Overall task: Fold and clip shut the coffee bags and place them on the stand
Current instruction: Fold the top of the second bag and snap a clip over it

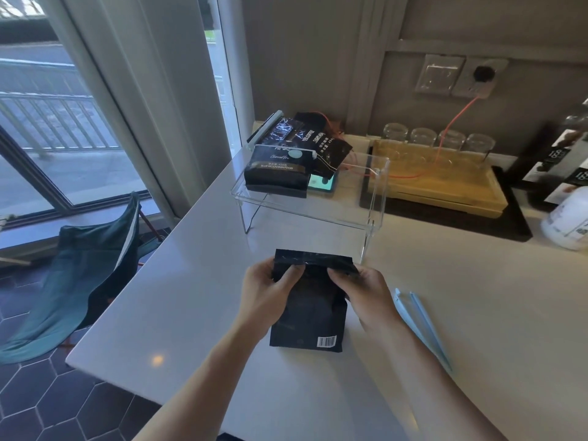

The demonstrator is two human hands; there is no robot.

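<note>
A black coffee bag [310,316] lies on the white counter in front of me, barcode side up. My left hand [265,292] pinches its upper left corner and my right hand [366,291] pinches its upper right corner, and the top edge is bent over. A pale blue sealing clip [420,323] lies open on the counter just right of my right forearm. The clear acrylic stand [375,192] sits behind the bag. On its left end rests a clipped black bag [276,173], with other black bags [318,141] piled behind it.
A wooden tray [445,183] on a black mat holds upturned glasses [423,136] at the back right. A white bottle [569,218] stands at the right edge. A phone [323,183] lies under the stand. The counter's left edge drops to a teal chair [82,265].
</note>
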